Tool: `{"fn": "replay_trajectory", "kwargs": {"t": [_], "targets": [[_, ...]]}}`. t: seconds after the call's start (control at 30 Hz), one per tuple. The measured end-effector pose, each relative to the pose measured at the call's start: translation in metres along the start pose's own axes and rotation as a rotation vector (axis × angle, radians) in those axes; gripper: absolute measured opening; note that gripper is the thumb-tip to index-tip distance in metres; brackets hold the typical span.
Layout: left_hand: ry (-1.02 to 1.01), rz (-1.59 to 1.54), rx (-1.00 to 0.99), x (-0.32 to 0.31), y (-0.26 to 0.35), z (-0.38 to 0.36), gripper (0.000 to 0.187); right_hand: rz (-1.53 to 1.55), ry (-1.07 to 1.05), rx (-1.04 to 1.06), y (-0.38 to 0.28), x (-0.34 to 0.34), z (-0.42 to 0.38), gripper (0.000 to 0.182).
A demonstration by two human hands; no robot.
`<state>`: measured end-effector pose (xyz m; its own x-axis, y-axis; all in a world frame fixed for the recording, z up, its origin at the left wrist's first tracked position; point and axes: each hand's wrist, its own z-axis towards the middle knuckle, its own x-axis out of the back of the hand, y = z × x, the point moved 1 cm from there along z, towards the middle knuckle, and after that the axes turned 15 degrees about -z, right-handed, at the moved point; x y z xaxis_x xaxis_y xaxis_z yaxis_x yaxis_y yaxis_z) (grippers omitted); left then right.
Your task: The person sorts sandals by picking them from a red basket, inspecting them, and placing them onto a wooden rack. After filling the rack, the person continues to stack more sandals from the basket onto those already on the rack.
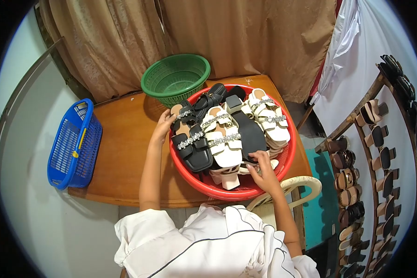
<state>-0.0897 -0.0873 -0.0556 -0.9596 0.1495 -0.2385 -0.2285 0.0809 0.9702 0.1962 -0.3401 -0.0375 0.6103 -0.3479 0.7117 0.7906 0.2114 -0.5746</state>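
Observation:
A red basket on the table is heaped with black and white slide sandals that have sparkly decorated straps. At its left rim my left hand has its fingers closed on the heel end of a black sandal. My right hand is over the near right part of the basket, thumb and fingers apart. Its fingertips are at the toe end of an upturned sandal with a black sole. Between the hands lies a white sandal, and another white sandal rests at the right.
The wooden table also bears a green basket at the back and a blue basket with a yellow handle at the left. A pale chair stands at the near right. Shoe racks line the right side.

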Motion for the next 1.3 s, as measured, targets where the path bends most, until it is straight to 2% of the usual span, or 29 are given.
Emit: {"fn": "replay_trajectory", "kwargs": {"t": [0.13, 0.27, 0.43, 0.7, 0.83, 0.93, 1.07, 1.13, 1.2, 1.27, 1.3], "targets": [[0.005, -0.165, -0.024, 0.001, 0.001, 0.004, 0.065, 0.056, -0.066, -0.014, 0.002, 0.004, -0.004, 0.033], [0.058, -0.347, -0.197, -0.005, 0.002, 0.0, 0.064, 0.109, -0.02, -0.047, -0.002, 0.005, -0.003, 0.031], [-0.082, -0.815, -0.358, -0.02, 0.005, -0.006, 0.053, 0.113, 0.011, -0.05, -0.001, 0.005, -0.003, 0.029], [-0.163, -0.915, -0.525, -0.038, 0.039, -0.041, 0.045, 0.101, 0.063, -0.059, -0.004, 0.006, -0.004, 0.027], [-0.175, -0.857, -0.647, -0.058, 0.067, -0.071, 0.048, 0.144, 0.067, -0.113, -0.004, 0.006, -0.006, 0.026], [-0.189, -0.926, -0.693, -0.067, 0.082, -0.083, 0.048, 0.129, 0.125, -0.107, -0.005, 0.004, -0.006, 0.025], [-0.266, -1.039, -0.639, -0.074, 0.084, -0.082, 0.042, 0.102, 0.234, -0.114, -0.027, 0.006, -0.005, 0.025], [-0.276, -1.08, -0.575, -0.083, 0.079, -0.084, 0.035, 0.251, 0.157, -0.086, -0.043, 0.007, -0.005, 0.028], [-0.247, -1.098, -0.516, -0.1, 0.071, -0.085, 0.035, 0.421, 0.002, 0.028, -0.04, -0.003, -0.008, 0.042], [-0.182, -1.001, -0.442, -0.121, 0.064, -0.09, 0.034, 0.894, -0.007, -0.103, -0.058, -0.01, -0.013, 0.047], [-0.203, -1.006, -0.416, -0.13, 0.058, -0.088, 0.038, 0.825, -0.02, -0.136, -0.052, -0.012, -0.013, 0.048]]}}
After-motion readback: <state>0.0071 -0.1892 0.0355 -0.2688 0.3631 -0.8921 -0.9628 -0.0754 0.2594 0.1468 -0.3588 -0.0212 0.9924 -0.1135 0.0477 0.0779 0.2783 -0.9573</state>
